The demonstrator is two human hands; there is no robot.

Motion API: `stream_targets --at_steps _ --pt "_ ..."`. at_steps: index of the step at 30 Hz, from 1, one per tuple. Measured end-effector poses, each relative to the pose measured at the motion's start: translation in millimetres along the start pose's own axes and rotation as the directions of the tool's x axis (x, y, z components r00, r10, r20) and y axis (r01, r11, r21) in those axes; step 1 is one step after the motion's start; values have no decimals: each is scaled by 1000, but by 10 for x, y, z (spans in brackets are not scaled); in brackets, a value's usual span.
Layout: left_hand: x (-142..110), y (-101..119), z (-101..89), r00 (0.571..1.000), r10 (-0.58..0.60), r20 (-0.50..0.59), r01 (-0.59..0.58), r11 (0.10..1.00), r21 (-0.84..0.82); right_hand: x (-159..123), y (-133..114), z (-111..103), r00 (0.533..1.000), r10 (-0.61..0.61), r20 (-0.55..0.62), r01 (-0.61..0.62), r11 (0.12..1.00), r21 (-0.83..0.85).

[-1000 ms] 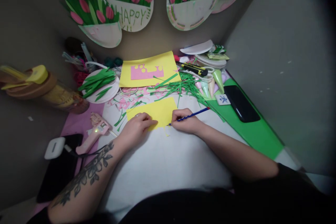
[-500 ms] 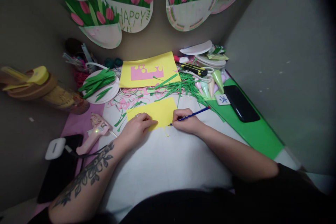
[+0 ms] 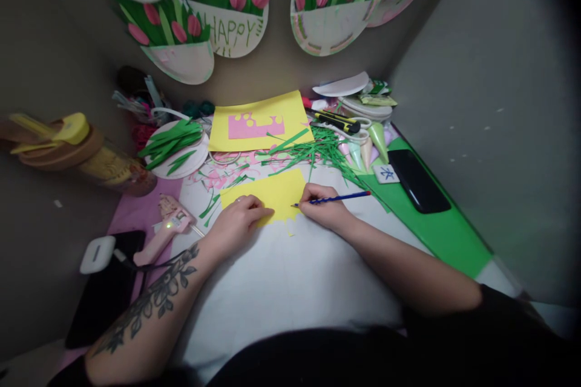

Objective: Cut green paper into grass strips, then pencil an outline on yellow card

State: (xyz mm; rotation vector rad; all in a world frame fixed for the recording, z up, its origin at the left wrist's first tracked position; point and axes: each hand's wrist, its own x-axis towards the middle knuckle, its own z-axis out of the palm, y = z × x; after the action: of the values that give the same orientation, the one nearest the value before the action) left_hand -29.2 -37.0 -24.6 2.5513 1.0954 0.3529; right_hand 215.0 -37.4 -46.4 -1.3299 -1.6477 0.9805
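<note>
A small sheet of yellow paper (image 3: 279, 190) with a ragged lower edge lies on the white table covering. My left hand (image 3: 242, 217) rests on its left part, index finger stretched out to the right and holding nothing. Between the fingers of my right hand (image 3: 324, 205) is a blue pencil (image 3: 349, 196) with a red end. Its tip is at the yellow paper, near the lower right edge. A narrow yellow strip hangs from the paper's lower edge between the hands.
Behind lies a larger yellow sheet (image 3: 258, 100) with a cut pink piece (image 3: 254, 128). Green paper strips (image 3: 318, 148), scissors and a cutter are at the back right, with a black phone (image 3: 418, 181) nearby. A pink glue gun (image 3: 166, 230) and a tumbler (image 3: 100, 154) stand left.
My right hand has shifted slightly up, and the pencil tip has moved from the lower edge further onto the yellow paper. The pencil lies flatter. My left hand stays in place.
</note>
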Motion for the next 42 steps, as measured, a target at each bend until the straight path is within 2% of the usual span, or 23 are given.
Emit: stream_targets --at_steps 18,24,26,31,42 --pt "10 18 -18 1000 -7 16 6 1000 6 -31 -39 -28 995 -23 96 21 1000 22" --pt "9 10 -9 1000 -11 22 11 1000 12 -42 -27 -21 988 -64 143 62 998 18" --pt "13 15 -12 1000 -9 21 9 1000 9 -36 -15 -15 991 -52 122 48 998 36" --pt "9 20 -19 1000 -2 21 2 1000 5 -11 -5 0 1000 14 -16 -13 999 39" --pt "0 -7 12 1000 1 16 -1 1000 28 10 -33 26 1000 4 -24 -5 1000 -29"
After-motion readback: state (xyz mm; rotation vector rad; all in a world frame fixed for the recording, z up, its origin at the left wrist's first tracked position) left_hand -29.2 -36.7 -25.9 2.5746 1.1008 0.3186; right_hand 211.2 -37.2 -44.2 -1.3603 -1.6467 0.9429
